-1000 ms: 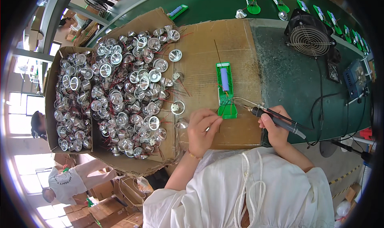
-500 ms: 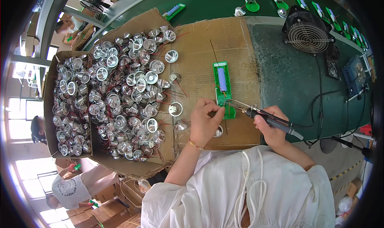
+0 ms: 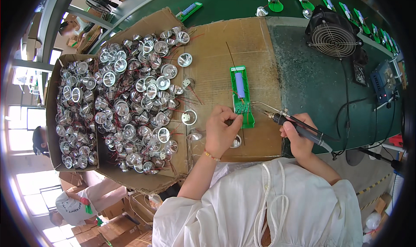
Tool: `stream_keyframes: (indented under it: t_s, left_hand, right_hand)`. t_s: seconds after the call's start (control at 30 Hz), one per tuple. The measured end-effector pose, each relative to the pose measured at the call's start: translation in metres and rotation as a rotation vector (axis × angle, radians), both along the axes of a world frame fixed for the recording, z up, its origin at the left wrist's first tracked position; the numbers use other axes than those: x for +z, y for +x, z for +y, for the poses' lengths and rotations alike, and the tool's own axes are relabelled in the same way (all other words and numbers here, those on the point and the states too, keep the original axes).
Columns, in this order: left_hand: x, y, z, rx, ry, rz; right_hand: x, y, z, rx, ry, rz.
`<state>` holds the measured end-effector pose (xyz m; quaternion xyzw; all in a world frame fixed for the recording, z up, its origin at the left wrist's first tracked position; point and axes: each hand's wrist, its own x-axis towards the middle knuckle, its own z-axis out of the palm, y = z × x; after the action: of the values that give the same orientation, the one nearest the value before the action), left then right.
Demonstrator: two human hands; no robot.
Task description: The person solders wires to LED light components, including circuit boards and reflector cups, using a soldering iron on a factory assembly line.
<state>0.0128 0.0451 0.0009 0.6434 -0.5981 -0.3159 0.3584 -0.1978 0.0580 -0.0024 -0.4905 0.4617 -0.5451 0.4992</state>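
One green case (image 3: 247,91): on cardboard (image 3: 264,73), open side up, likely for access.
Left hand (image 3: 220,131): fingertips pinched at case edge, contents unclear.
Right hand (image 3: 299,146): fingers wrap soldering iron (image 3: 305,133), likely for aim.

Head view, single: head-worn wide fisheye, set close above the green casing (image 3: 247,91), facing steeply down, upright, unmirrored. Coverage: white garment (image 3: 255,203) at the near side of the casing, large carton (image 3: 134,181) left of it, caged fan (image 3: 334,39) beyond it to the right.
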Motion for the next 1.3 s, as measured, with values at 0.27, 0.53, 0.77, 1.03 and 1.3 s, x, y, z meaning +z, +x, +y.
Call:
stream_keyframes:
  t_s: [0.27, 0.53, 0.77, 1.03, 1.3]
  left_hand:
    - [0.014, -0.001, 0.002, 0.000, 0.011, -0.034]
    - [0.013, 0.009, -0.013, -0.177, 0.010, -0.406]
    - [0.026, -0.005, -0.177, -0.215, -0.085, -0.627]
    - [-0.002, 0.035, -0.362, -0.015, -0.335, -0.675]
    - [0.014, 0.072, -0.394, 0.081, 0.337, -1.256]
  right_hand:
    - [-0.004, -0.007, -0.006, -0.025, -0.002, -0.009]
    - [-0.007, -0.034, -0.027, -0.180, -0.041, 0.038]
    - [-0.024, -0.038, -0.030, -0.207, 0.073, 0.025]
    - [-0.027, -0.036, -0.031, -0.197, 0.075, 0.148]
    - [-0.025, -0.042, -0.044, -0.154, -0.149, 0.200]
